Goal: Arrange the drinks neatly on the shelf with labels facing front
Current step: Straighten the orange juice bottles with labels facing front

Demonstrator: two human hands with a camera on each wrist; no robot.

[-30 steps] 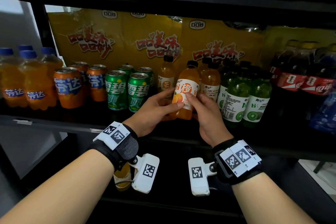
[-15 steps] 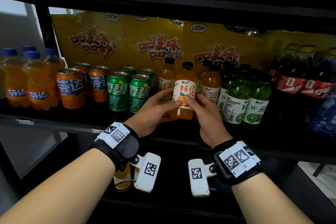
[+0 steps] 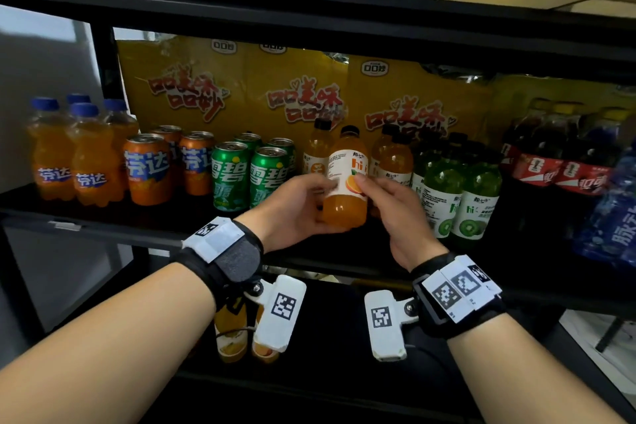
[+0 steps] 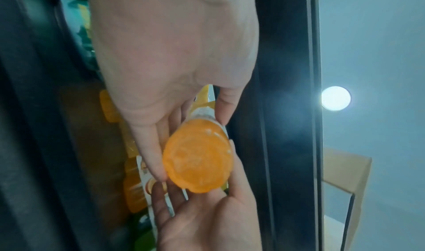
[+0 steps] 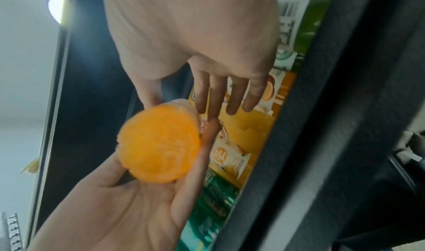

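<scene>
Near the middle of the head view, the orange juice bottle [image 3: 347, 179] stands upright, its long axis running straight up the frame from base to black cap, and it is held clear of the shelf [image 3: 103, 227] rather than set down: both wrist views show its round orange base [image 4: 197, 164] bare, with nothing under it. The left hand [image 3: 296, 206] comes in from the lower left and curls round the lower body of the bottle, thumb on the near side and fingers [image 4: 151, 156] behind. The right hand [image 3: 395, 206] comes from the lower right and pinches the label, its thumb on the printed orange slice; its fingers [image 5: 220, 95] lie fairly straight along the far side. So the bottle sits between the two hands, both equally near, and any turn must go about that vertical axis. The label shows "hi" toward the right of the bottle with small print on the left (probably not yet square to the front). Its slot seems to be the gap between the green cans [image 3: 247, 175] and the other juice bottles [image 3: 395, 162].
</scene>
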